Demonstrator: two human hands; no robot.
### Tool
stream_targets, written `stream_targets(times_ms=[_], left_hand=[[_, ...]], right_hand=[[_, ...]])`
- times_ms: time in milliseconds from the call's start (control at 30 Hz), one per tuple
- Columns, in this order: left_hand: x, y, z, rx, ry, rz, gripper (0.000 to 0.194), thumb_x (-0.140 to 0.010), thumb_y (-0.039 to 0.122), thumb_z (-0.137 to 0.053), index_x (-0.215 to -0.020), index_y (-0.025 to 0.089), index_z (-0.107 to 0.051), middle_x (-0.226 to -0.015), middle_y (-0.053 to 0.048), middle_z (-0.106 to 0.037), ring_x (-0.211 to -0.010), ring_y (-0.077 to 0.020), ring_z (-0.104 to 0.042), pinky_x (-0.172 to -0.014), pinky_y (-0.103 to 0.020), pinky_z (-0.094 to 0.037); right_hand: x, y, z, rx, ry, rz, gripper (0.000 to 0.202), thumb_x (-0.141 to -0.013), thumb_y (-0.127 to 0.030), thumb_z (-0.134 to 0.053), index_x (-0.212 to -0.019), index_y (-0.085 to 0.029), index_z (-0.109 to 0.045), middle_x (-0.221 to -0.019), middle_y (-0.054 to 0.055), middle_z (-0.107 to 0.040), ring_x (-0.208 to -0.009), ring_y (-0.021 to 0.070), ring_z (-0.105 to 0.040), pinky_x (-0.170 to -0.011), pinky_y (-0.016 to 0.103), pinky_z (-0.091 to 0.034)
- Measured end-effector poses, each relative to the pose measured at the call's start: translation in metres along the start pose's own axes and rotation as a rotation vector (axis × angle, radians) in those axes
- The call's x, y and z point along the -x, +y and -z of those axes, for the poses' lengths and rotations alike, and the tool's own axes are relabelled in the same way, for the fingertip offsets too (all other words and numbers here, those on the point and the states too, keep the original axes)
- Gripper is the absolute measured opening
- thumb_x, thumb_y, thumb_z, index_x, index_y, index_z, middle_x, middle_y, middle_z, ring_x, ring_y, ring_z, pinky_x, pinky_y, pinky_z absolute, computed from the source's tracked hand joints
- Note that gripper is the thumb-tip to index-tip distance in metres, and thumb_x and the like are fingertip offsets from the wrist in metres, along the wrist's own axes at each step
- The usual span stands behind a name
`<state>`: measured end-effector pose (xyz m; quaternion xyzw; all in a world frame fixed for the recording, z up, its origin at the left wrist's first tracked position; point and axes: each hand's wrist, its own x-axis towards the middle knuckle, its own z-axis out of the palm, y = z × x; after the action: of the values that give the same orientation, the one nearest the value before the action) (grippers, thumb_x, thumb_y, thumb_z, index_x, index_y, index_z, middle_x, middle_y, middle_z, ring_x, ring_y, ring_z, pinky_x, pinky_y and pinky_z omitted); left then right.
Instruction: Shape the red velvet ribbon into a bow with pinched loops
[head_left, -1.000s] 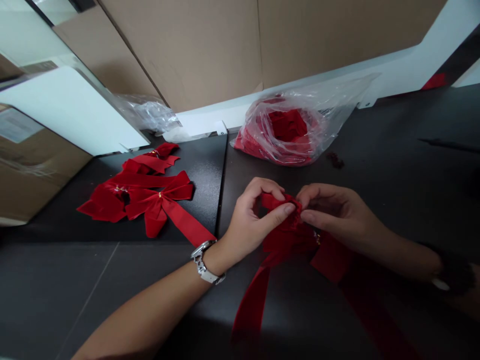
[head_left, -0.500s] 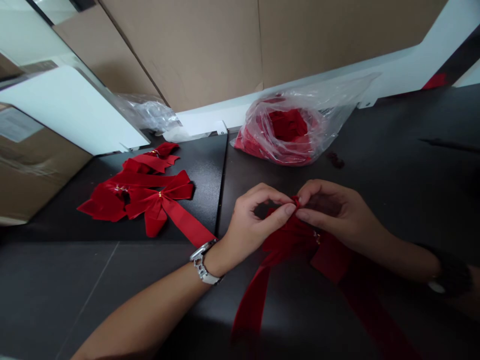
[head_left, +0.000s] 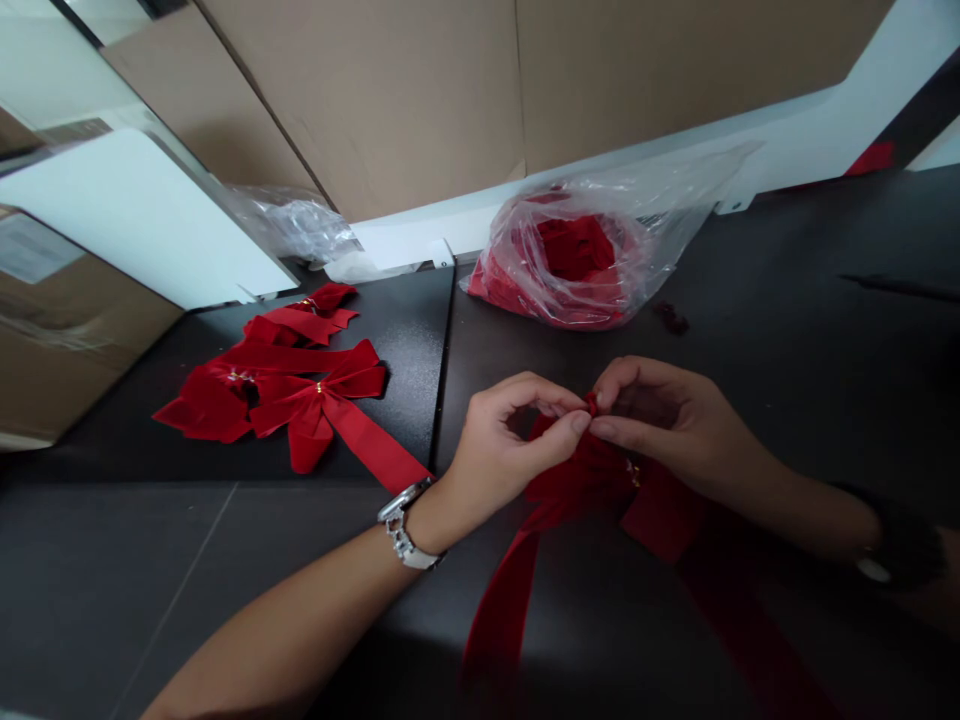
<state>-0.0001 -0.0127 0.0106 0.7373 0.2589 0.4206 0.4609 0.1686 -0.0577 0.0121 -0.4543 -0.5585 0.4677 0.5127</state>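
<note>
Both the left hand (head_left: 499,445) and the right hand (head_left: 667,430) pinch the top fold of the red bow (head_left: 592,480) lying on the near part of the dark table (head_left: 787,330), and I think the small fold may slip out if one pinch loosens.

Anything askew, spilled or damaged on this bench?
Nothing looks damaged or spilled. Both the left hand and right hand pinch a red bow on the dark table. One small dark scrap lies loose beside the plastic bag; finished bows lie piled left.
</note>
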Motion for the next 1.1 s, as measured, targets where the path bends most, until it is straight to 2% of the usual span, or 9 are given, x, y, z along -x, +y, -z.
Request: stream_targets(times_ms=[300,567,867,1100], left_hand=[[0.0002,0.0017,0.0004,-0.040,-0.014,0.008,0.019,-0.080,0.027,-0.062,-0.078,0.009,-0.068,-0.074,-0.005,-0.064,-0.068,-0.0054,-0.056,-0.063,-0.015,-0.044],[0.0013,0.0026,-0.0003,-0.025,-0.027,0.095,0.020,-0.080,0.027,-0.061,-0.076,0.008,-0.067,-0.073,-0.006,-0.063,-0.066,-0.0050,-0.055,-0.061,-0.014,-0.044],[-0.0011,0.0030,-0.0003,0.075,-0.083,0.198,0.019,-0.078,0.026,-0.062,-0.076,0.007,-0.064,-0.069,-0.004,-0.063,-0.061,-0.0032,-0.055,-0.056,-0.011,-0.044],[-0.0005,-0.0037,-0.0002,0.004,-0.088,0.199,0.015,-0.078,0.023,-0.059,-0.076,0.008,-0.061,-0.070,-0.003,-0.062,-0.059,-0.0023,-0.052,-0.055,-0.011,-0.042]], right_hand=[[-0.0011,0.0024,0.0010,0.021,0.008,0.014,0.030,-0.069,-0.039,-0.076,-0.071,-0.018,-0.055,-0.069,0.000,-0.055,-0.060,0.0099,-0.052,-0.053,0.020,-0.044],[-0.0014,0.0053,0.0011,0.009,0.004,-0.011,0.029,-0.067,-0.035,-0.078,-0.070,-0.018,-0.055,-0.067,-0.001,-0.054,-0.057,0.0091,-0.050,-0.050,0.018,-0.043],[-0.0009,0.0051,0.0016,0.009,-0.024,-0.012,0.026,-0.069,-0.033,-0.076,-0.072,-0.017,-0.056,-0.065,-0.002,-0.056,-0.056,0.0077,-0.053,-0.049,0.016,-0.043],[-0.0031,0.0062,0.0008,0.067,-0.012,-0.015,0.021,-0.069,-0.032,-0.075,-0.073,-0.019,-0.059,-0.067,-0.001,-0.062,-0.061,0.0102,-0.061,-0.055,0.018,-0.050]])
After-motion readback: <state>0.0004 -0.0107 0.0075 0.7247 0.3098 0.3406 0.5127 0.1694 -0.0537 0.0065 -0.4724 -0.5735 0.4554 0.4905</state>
